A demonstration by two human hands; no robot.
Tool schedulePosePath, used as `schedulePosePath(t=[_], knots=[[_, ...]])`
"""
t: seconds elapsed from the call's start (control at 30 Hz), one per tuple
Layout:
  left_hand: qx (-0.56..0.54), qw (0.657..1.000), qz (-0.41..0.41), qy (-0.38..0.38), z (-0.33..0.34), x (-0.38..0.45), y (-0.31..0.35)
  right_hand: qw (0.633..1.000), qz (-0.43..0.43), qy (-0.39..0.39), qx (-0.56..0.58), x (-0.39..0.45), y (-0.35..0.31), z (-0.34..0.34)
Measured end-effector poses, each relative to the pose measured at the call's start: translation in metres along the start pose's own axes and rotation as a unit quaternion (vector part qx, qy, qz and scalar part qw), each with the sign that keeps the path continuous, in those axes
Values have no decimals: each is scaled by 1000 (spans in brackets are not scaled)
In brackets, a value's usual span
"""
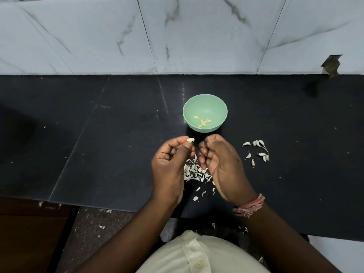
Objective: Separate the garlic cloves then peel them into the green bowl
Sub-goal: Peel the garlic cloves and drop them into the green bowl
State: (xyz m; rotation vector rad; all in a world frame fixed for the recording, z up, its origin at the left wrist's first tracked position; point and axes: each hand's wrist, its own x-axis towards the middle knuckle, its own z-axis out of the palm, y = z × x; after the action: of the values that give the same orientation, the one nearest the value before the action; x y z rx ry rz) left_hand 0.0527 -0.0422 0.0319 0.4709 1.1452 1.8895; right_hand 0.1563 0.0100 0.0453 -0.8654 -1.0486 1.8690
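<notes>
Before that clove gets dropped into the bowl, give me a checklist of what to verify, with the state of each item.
1. Clove held: ok, pinched at the left hand's fingertips.
2. Clove fully peeled: not ok, a wisp of skin hangs from it.
3. Green bowl upright and uncovered: ok, peeled cloves lie inside.
4. Path to bowl: ok, it stands just beyond the hands.
5. Right hand free: cannot tell, fingers curled, nothing visible inside.
6. Unpeeled cloves left: ok, several lie on the counter, right of the hands.
</notes>
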Motion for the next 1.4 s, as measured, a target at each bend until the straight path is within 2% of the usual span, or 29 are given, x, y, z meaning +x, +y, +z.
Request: schedulePosePath(t=[0.17,0.4,0.6,0.77,0.93,1.17,1.4], knots=[[-39,999,-35,-13,2,0,1,980,-59,44,-184,-4,4,-8],[-52,997,-58,-16,1,-1,-1,951,-175,83,-241,-8,-3,-8],[-91,991,-85,-45,-3,0,-1,931,-166,93,-311,-6,-3,-9],[-103,988,-107,-48,-3,0,-1,921,-206,45,-329,-9,-3,-9],[-102,985,-123,-61,-7,2,-6,921,-195,32,-335,-8,-4,-10],[-86,987,-118,-74,-7,2,-8,907,-194,-3,-373,-8,-10,-15],[-61,989,-110,-77,-9,2,-9,883,-209,-7,-421,-8,-6,-18]])
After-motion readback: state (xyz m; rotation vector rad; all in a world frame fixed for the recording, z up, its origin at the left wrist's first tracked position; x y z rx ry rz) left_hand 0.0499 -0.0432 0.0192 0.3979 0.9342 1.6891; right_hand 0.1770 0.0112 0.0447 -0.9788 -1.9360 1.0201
